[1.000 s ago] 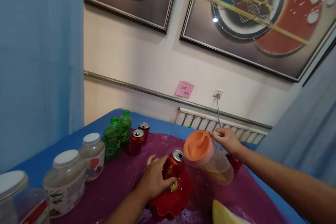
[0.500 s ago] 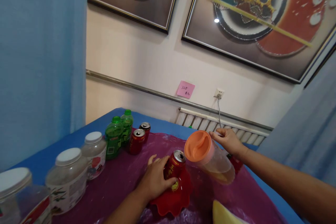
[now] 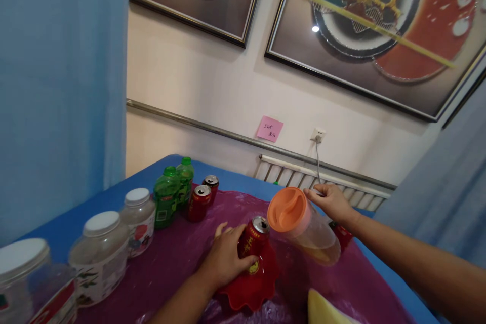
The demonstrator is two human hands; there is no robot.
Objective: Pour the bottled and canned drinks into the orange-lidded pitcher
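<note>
My left hand [image 3: 228, 257] is wrapped round a red drink can [image 3: 253, 238], which stands upright on a red dish with a wavy rim [image 3: 246, 294]. The can's top is open. In my right hand [image 3: 331, 204] is a clear plastic pitcher [image 3: 316, 247] with an orange lid [image 3: 287, 209]. I hold it tilted, lid towards the can, with some pale liquid low inside. The lid's edge is close to the can's top; no stream of liquid can be made out. My right fingers are partly hidden behind the pitcher, where its handle cannot be seen.
Left stand several clear jars with white lids [image 3: 102, 258], two green bottles [image 3: 166, 197] and two more red cans [image 3: 199, 203]. Another red object [image 3: 342, 237] sits behind the pitcher. Something yellow [image 3: 326, 309] lies in front. Purple sheeting [image 3: 163, 278] covers the blue table [image 3: 150, 174].
The view has shifted very slightly. Both hands, the can and the tilted pitcher keep the same places relative to each other.
</note>
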